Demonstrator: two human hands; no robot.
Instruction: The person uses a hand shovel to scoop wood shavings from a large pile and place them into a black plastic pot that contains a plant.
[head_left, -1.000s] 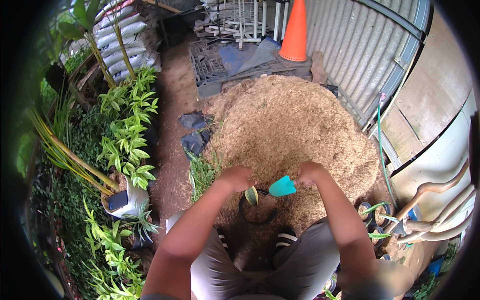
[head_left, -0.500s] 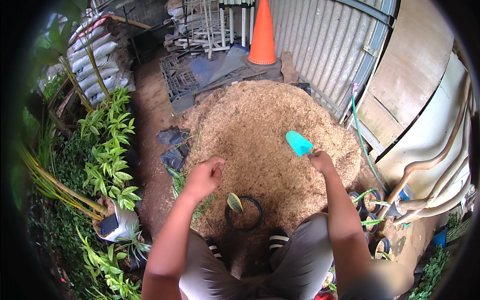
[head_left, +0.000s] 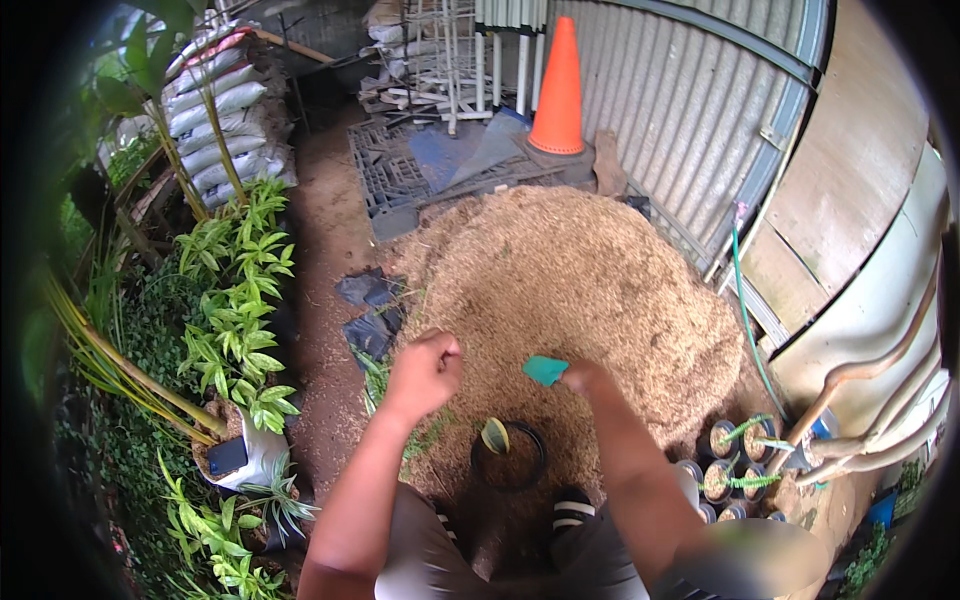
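Observation:
My right hand (head_left: 577,377) grips a teal hand trowel (head_left: 545,370), its blade pointing left above the mound of wood shavings or sawdust (head_left: 600,270). Left of the trowel, my left hand (head_left: 428,365) is held up over the mound's near left side, fingers curled in a fist with nothing showing in them. Between my forearms, just in front of my feet, a round black pot (head_left: 541,468) stands on the ground. A small cutting or leaf with yellow edges (head_left: 495,436) pokes up from it, and brown filling lies inside.
Leafy green plants (head_left: 240,330) line the left side, with a phone (head_left: 227,457) resting on a white planter bag. Small potted plants (head_left: 717,480) cluster at the right. An orange cone (head_left: 557,95), stacked sacks (head_left: 225,120) and a corrugated wall (head_left: 680,110) stand behind.
The trowel in my right hand has moved left and nearer, from the mound's right side toward the pot. My left hand stays curled. The whole view has shifted slightly.

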